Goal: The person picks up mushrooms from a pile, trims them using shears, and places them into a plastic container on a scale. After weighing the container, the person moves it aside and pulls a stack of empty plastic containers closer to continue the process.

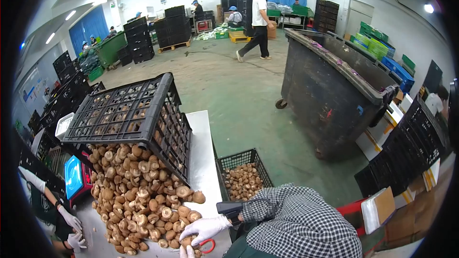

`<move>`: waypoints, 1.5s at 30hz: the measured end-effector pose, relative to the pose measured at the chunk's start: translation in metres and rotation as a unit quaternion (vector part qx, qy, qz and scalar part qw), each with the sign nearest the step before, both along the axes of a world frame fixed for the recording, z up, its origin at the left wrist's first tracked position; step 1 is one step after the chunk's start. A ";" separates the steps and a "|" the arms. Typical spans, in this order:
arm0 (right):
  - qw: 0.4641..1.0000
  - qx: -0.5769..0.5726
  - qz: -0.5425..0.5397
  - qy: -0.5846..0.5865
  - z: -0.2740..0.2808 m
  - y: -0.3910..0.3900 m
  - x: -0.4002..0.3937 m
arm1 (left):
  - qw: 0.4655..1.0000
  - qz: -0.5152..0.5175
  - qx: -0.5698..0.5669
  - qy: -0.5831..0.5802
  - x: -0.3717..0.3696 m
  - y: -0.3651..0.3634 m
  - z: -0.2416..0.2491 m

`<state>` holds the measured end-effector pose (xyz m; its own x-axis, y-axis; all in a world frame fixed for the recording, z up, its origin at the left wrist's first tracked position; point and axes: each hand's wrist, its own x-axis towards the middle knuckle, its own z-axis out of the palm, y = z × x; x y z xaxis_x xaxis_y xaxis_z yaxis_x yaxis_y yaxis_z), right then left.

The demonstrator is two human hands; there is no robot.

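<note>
My right hand (205,231), in a white glove below a checked sleeve, reaches in from the right with its fingers curled. A red loop, the handle of scissors (208,246), shows right under its palm; the blades are hidden. At the bottom edge, only gloved fingertips of my left hand (187,252) show, closed around a brown shiitake mushroom (185,242) just below my right fingers. A large heap of shiitake mushrooms (138,200) spreads over the metal table (201,138), spilling from a tipped black crate (119,107).
Another black crate (222,167) with mushrooms stands on the floor beyond the table. At left are a co-worker's gloved hands (71,224) and a scale with a lit screen (73,174). A big dark wheeled bin (325,100) stands right. A person (259,19) walks behind.
</note>
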<state>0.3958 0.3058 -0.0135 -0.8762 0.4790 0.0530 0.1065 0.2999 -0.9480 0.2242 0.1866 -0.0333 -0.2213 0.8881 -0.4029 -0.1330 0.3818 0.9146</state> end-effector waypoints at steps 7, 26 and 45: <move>0.999 -0.037 -0.021 0.000 -0.016 0.002 -0.002 | 0.997 -0.032 -0.020 0.072 0.006 0.000 0.023; 0.974 0.120 -0.042 -0.187 0.032 -0.009 0.010 | 0.994 0.043 0.090 -0.048 -0.001 -0.007 -0.013; 0.999 0.016 0.034 0.008 0.055 -0.005 -0.052 | 0.937 0.231 0.168 -0.200 0.003 -0.066 0.038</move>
